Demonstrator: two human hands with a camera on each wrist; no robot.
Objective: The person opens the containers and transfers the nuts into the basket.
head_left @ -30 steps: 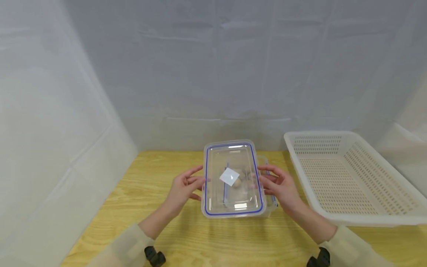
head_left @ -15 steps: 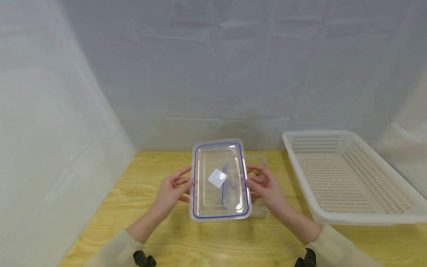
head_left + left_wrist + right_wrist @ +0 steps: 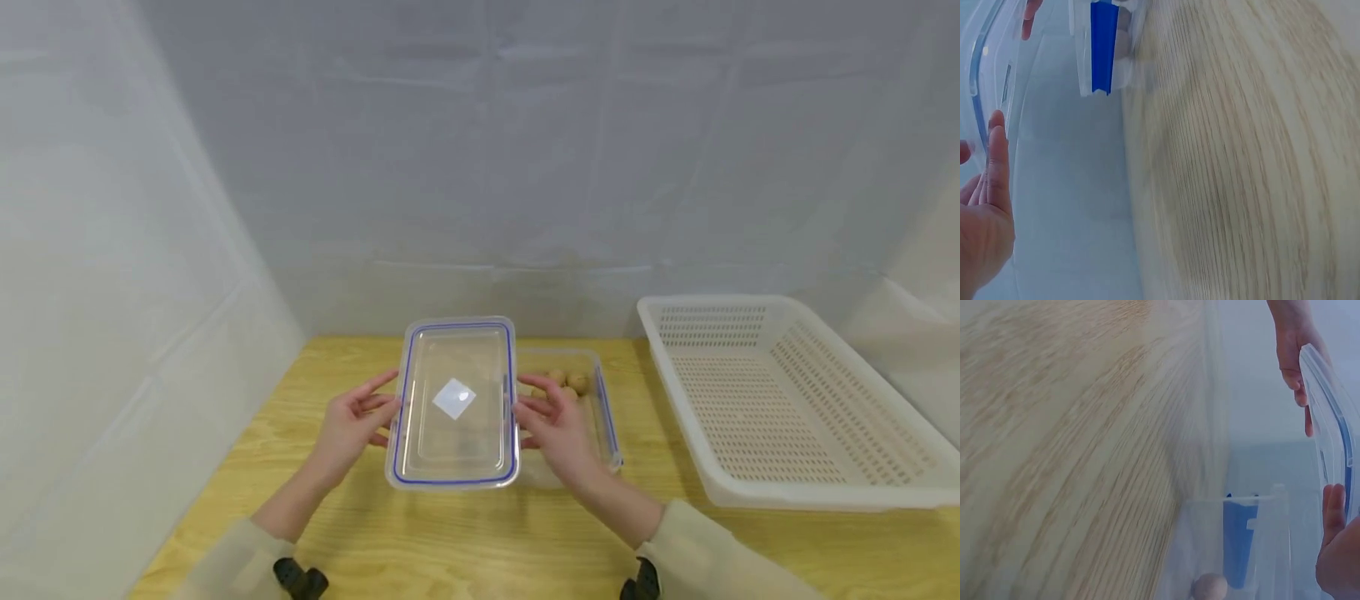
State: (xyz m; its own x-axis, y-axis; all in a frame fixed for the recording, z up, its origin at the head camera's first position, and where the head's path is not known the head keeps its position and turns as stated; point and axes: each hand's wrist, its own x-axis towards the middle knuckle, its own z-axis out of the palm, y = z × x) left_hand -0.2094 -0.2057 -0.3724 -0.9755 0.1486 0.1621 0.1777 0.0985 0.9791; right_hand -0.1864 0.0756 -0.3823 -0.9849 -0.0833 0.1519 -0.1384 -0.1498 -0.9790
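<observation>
A clear plastic lid (image 3: 457,354) with a blue seal and a white diamond-shaped label is held up between both hands. By its left edge my left hand (image 3: 352,429) pinches it, thumb in front and fingers behind. On the opposite edge my right hand (image 3: 558,429) pinches it the same way. Behind and to the right of the lid stands a clear food container (image 3: 609,417) with blue side clips, partly covered by the lid and right hand. Several round tan balls (image 3: 577,382) lie inside it; their kind is unclear. The right wrist view shows the lid (image 3: 1329,419) raised above the container.
A large white perforated basket (image 3: 757,417) stands on the right of the wooden table (image 3: 450,542). White sheeting (image 3: 480,167) encloses the back and the sides.
Both hands have carried the lid leftward, off from over the container. More of the container and the balls inside now shows. The basket has stayed in place.
</observation>
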